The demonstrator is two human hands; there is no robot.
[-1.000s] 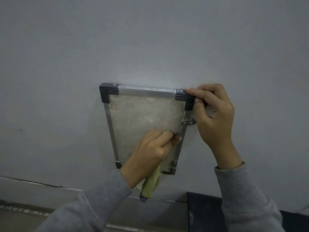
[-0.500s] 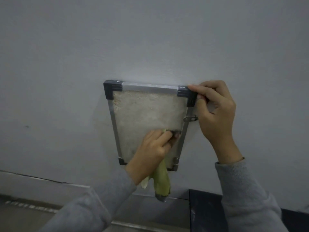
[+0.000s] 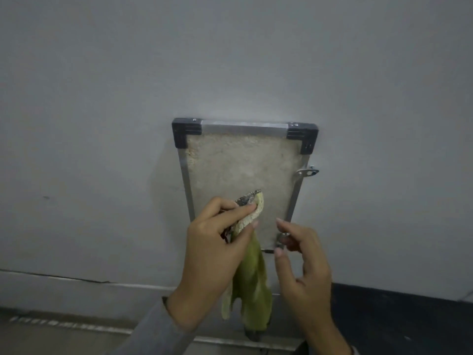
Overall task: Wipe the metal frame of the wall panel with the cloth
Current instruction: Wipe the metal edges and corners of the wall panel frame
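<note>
Before you stands the grey wall (image 3: pixel 230 60), and on it the wall panel (image 3: pixel 240 180) with its rough pale face. The metal frame (image 3: pixel 244 129) runs round it, with dark corner caps (image 3: pixel 186 133) at the top and a small latch (image 3: pixel 307 172) on the right rail. Your left hand (image 3: pixel 212 254) pinches the green cloth (image 3: pixel 252 280) against the panel's lower face, its soiled end above your fingers and the rest hanging down. Your right hand (image 3: pixel 302 262) holds nothing, its loosely curled fingertips at the frame's lower right corner.
</note>
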